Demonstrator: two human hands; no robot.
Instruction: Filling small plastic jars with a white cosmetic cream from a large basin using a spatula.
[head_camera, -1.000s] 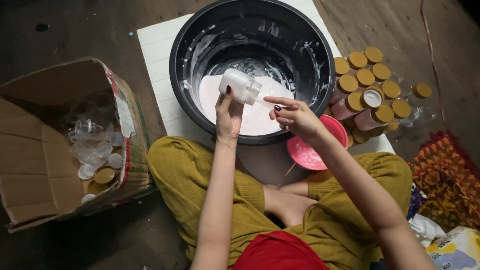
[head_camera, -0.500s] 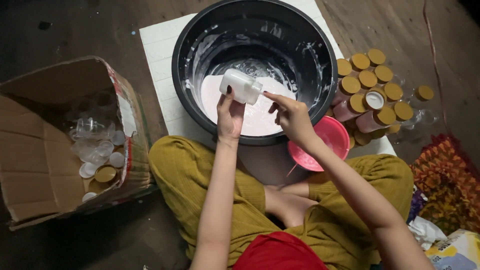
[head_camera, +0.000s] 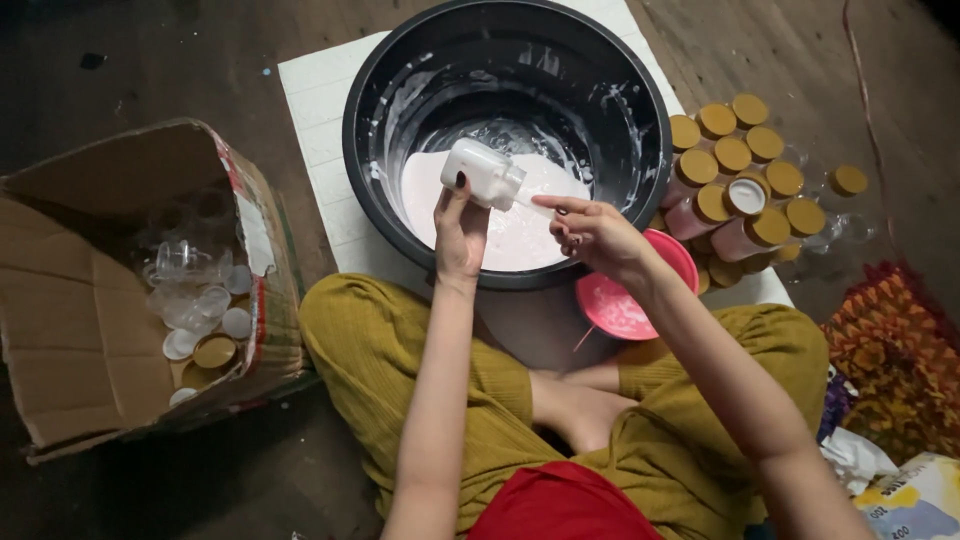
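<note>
So the left hand (head_camera: 462, 232) is gripping the small white bottle (head_camera: 484, 174), now tipping flatter over the black basin (head_camera: 395, 110). At its 3 o'clock, the right hand (head_camera: 592, 232) is pinching a thin stick, now drawing closer to the mouth.

Left hand (head_camera: 460, 228) raised on a straight forearm, fingers (head_camera: 458, 190) curled shut in a grip, right hand (head_camera: 592, 235) just beside it, fingers (head_camera: 560, 205) pinched together and pointing toward the left fingers, right arm bent across the lap
</note>
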